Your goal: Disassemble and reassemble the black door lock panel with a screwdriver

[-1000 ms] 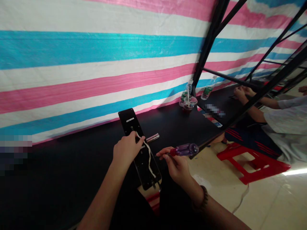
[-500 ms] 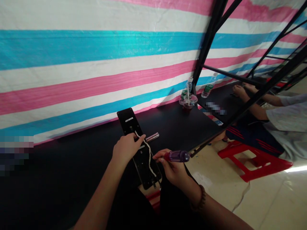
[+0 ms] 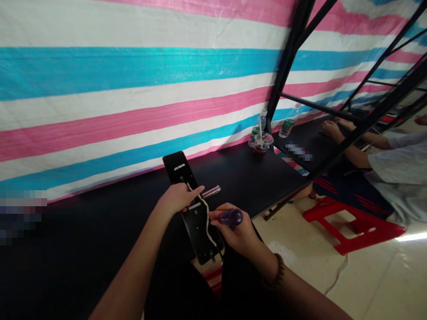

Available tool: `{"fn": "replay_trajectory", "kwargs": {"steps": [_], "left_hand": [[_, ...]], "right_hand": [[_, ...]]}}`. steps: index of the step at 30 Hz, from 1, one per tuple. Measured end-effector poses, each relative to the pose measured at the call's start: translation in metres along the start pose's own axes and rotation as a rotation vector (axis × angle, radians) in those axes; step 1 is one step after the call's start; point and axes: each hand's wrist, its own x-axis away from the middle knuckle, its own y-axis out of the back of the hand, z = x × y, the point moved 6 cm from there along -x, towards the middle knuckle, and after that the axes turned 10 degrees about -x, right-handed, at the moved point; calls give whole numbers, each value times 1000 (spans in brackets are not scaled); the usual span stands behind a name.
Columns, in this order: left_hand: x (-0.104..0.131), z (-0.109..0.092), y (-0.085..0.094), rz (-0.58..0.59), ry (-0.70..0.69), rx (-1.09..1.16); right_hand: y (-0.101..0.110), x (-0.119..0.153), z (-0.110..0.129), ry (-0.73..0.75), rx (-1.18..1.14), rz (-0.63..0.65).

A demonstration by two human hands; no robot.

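Lying on table [image 3: 238, 175], black panel [image 3: 194, 221] points long axis toward striped sheet [image 3: 100, 118]; left hand [image 3: 173, 199] across its middle, grip unclear; right hand [image 3: 238, 233] at its right edge, pinching screwdriver [image 3: 229, 218].

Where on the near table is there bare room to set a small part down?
Bare black table shows between the shiny strip and the lidded cup; a dimmer stretch lies left of the black panel. Crowded: the panel, with left hand, right hand, white cord and purple screwdriver, and the far right corner, where the cup stands by a bottle.
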Motion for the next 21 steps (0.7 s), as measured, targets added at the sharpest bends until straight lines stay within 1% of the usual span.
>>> {"fn": "replay_trajectory", "kwargs": {"steps": [3,6,12,15,18,21], "left_hand": [[1,0,3,22,9,60],[3,-1,4,26,2,42],[-2,3,1,-33,27,-14],[-3,1,1,-52,9,-71],[-1,-2,4,-80,6,-129],[2,-2,5,-96,20,-147]], "right_hand": [[3,-4,8,94,40,12],[3,-4,13,110,77,45],[1,1,14,79,85,30],[0,0,13,58,88,19],[0,-1,8,11,50,-18],[2,1,-1,-68,0,-81]]}}
